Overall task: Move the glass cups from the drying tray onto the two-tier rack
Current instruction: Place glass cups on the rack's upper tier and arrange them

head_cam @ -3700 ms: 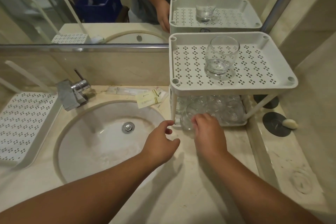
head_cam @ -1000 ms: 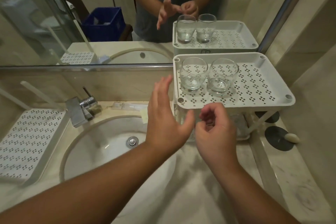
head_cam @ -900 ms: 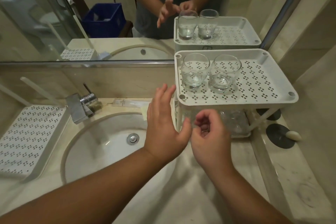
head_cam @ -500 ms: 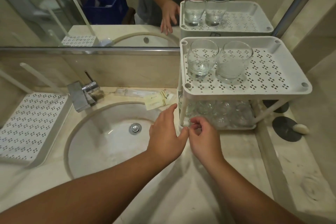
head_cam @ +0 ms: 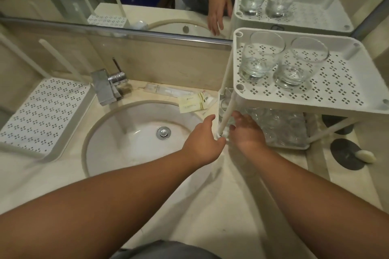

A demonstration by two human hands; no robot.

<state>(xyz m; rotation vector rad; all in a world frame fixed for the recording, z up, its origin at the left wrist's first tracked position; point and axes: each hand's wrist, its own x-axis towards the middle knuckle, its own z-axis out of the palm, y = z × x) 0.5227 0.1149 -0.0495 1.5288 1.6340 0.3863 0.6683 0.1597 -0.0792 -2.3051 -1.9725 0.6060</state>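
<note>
The white two-tier rack (head_cam: 294, 104) stands at the right on the counter. Two clear glass cups (head_cam: 260, 59) (head_cam: 299, 65) stand upright, side by side, on its top tier. Several more glasses (head_cam: 280, 124) crowd the lower tier, partly hidden under the top one. The white perforated drying tray (head_cam: 42, 111) at the left holds nothing. My left hand (head_cam: 202, 143) is at the foot of the rack's front-left leg, fingers apart. My right hand (head_cam: 246, 132) reaches into the lower tier's front-left corner with fingers spread; no cup is visibly in it.
A round sink (head_cam: 130, 139) with a chrome faucet (head_cam: 107, 84) lies between tray and rack. Paper sachets (head_cam: 193, 103) lie behind the basin. A soap piece (head_cam: 365, 156) rests on a dark round pad at far right. A mirror runs along the back wall.
Both hands dropped from in front of the top tier to the rack's base. My right hand has gone further in under the top tier. A second cup now stands on top.
</note>
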